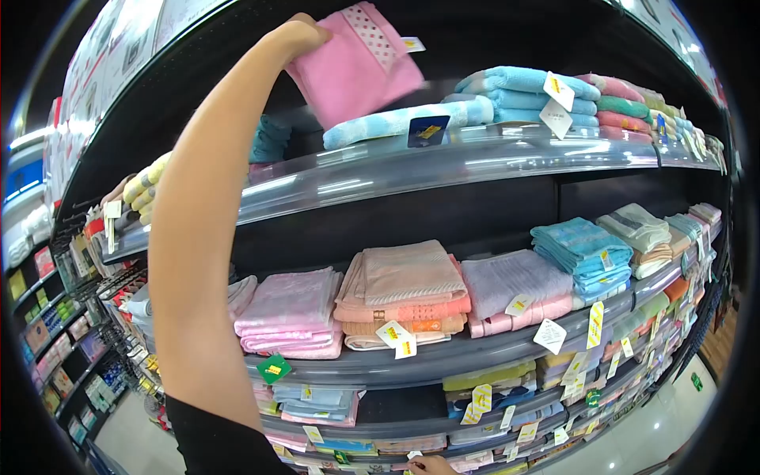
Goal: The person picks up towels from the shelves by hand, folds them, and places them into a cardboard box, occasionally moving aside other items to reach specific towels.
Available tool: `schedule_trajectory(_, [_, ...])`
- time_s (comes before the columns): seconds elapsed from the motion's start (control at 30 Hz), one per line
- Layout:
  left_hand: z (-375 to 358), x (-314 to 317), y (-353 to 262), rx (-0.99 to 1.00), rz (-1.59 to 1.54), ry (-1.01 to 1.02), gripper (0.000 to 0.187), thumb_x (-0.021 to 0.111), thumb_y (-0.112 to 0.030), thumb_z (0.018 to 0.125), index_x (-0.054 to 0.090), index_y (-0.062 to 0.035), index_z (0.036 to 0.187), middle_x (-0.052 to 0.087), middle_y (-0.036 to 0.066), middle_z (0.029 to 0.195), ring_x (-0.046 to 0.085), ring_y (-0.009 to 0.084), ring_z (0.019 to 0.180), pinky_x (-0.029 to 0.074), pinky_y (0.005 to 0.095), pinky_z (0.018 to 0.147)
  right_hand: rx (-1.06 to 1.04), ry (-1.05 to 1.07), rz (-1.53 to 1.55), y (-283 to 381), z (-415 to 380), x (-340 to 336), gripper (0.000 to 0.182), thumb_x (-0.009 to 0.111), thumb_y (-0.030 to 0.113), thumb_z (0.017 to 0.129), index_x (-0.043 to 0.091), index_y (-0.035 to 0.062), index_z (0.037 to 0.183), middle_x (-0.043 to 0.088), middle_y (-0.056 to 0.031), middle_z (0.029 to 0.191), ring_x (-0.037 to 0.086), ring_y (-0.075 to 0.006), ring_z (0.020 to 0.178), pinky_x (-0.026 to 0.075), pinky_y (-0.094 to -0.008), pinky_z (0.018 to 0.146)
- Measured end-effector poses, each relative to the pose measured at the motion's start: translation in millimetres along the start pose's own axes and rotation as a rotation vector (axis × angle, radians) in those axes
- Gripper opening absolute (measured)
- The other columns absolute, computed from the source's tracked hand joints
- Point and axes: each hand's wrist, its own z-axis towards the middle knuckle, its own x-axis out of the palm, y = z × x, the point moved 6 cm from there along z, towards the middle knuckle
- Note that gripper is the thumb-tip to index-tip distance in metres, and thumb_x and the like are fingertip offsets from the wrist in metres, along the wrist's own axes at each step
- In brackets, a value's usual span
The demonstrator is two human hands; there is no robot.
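Note:
My left hand (pixel 307 33) is raised to the top shelf, its fingers closed on the edge of a folded pink towel (pixel 356 71). The towel has a pale dotted band and a white tag, and it hangs tilted above the shelf. Just below and to its right lies a light blue and white towel (pixel 380 125) with a dark tag (pixel 427 131). At the bottom edge of the view, my right hand (pixel 432 465) is partly cut off, close to a small white tag on the lower shelves. Whether it grips anything is too small to see.
Blue towels (pixel 522 95) are stacked farther right on the top shelf (pixel 459 165). Pink (pixel 289 309), peach (pixel 408 277) and lavender (pixel 514 277) towels fill the shelf beneath. Tags hang over the shelf fronts. Another aisle rack (pixel 59 340) stands at left.

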Motion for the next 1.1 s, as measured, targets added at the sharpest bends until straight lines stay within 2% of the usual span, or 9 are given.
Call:
schedule_trajectory(0.13, [-31.5,-9.7,-40.3,0.382,0.281,-0.422,0.037,0.058,-0.033,0.088,0.064,-0.0071,0.114,0.068,0.019,0.097,0.065,0.0367,0.09,0.05,0.0404,0.083,0.048,-0.115,0.094,-4.7,-18.6,-21.4,0.02,0.064,0.02,0.088,0.067,0.0047,0.1,0.067,-0.0189,0.084,0.065,-0.0277,0.074,0.049,-0.0376,0.066])
schedule_trajectory(0.3, [-140.7,31.7,-99.9,0.435,0.231,0.047,0.027,0.055,-0.028,0.082,0.068,-0.0092,0.097,0.068,0.019,0.097,0.064,0.0379,0.094,0.051,0.0443,0.084,-0.037,-0.095,-0.001,-48.5,-25.4,-13.4,0.02,0.061,0.016,0.088,0.066,0.0039,0.104,0.066,-0.0205,0.086,0.062,-0.0338,0.072,0.049,-0.0416,0.067])
schedule_trajectory(0.47, [-154.6,28.8,-89.6,0.42,0.187,0.092,0.031,0.059,-0.027,0.081,0.065,-0.0038,0.101,0.067,0.02,0.09,0.066,0.0339,0.084,0.051,0.0401,0.075,-0.137,0.093,-0.138,-80.1,-30.6,10.6,0.03,0.055,0.036,0.092,0.066,0.0095,0.101,0.069,-0.011,0.08,0.067,-0.0329,0.072,0.052,-0.0396,0.064])
schedule_trajectory(0.57, [-154.8,28.4,-111.0,0.797,0.065,-0.131,0.035,0.061,-0.03,0.083,0.066,-0.0044,0.106,0.068,0.019,0.096,0.067,0.0325,0.087,0.051,0.04,0.078,-0.155,0.145,-0.084,-58.5,-21.6,9.7,0.03,0.056,0.035,0.091,0.066,0.0087,0.101,0.069,-0.0124,0.081,0.066,-0.0329,0.072,0.052,-0.0396,0.064])
schedule_trajectory(0.63, [-168.1,20.2,-140.5,0.58,0.148,0.141,0.042,0.055,-0.034,0.09,0.064,-0.0014,0.114,0.069,0.017,0.106,0.065,0.029,0.103,0.049,0.0397,0.087,-0.121,0.211,-0.156,-52.0,-18.3,12.3,0.028,0.056,0.033,0.091,0.066,0.0089,0.101,0.069,-0.013,0.081,0.067,-0.0325,0.072,0.053,-0.0393,0.064])
schedule_trajectory(0.73, [-129.6,59.2,-129.9,0.271,0.367,0.375,0.036,0.06,-0.034,0.085,0.068,-0.003,0.103,0.069,0.019,0.098,0.066,0.0296,0.087,0.051,0.039,0.08,-0.194,0.159,-0.072,-45.3,-16.1,13.3,0.028,0.057,0.033,0.091,0.066,0.008,0.101,0.069,-0.0134,0.081,0.067,-0.0321,0.072,0.053,-0.0389,0.064])
schedule_trajectory(0.87, [-69.9,56.3,-88.5,0.274,0.268,0.164,0.038,0.058,-0.037,0.088,0.07,-0.0021,0.097,0.069,0.016,0.09,0.065,0.0253,0.081,0.049,0.0391,0.078,-0.191,0.144,-0.046,-44.2,-18.3,4.9,0.027,0.058,0.032,0.091,0.066,0.0076,0.102,0.069,-0.0121,0.081,0.067,-0.03,0.071,0.053,-0.037,0.064])
schedule_trajectory(0.97, [-94.3,27.0,-103.2,0.255,-0.006,-0.103,0.037,0.056,-0.032,0.087,0.068,-0.0061,0.109,0.07,0.02,0.092,0.066,0.0371,0.093,0.048,0.0414,0.086,-0.143,0.151,-0.028,-50.4,-28.4,-3.5,0.026,0.058,0.031,0.091,0.066,0.0093,0.103,0.069,-0.0116,0.081,0.067,-0.0288,0.071,0.052,-0.036,0.063])
schedule_trajectory(1.1, [-129.3,46.4,-116.9,0.394,-0.014,0.172,0.041,0.059,-0.038,0.086,0.067,-0.004,0.108,0.069,0.015,0.095,0.063,0.0267,0.088,0.046,0.0391,0.085,-0.075,0.137,-0.026,-63.0,-41.1,-9.1,0.026,0.057,0.032,0.091,0.066,0.0117,0.103,0.069,-0.0112,0.081,0.067,-0.0283,0.071,0.052,-0.0359,0.063])
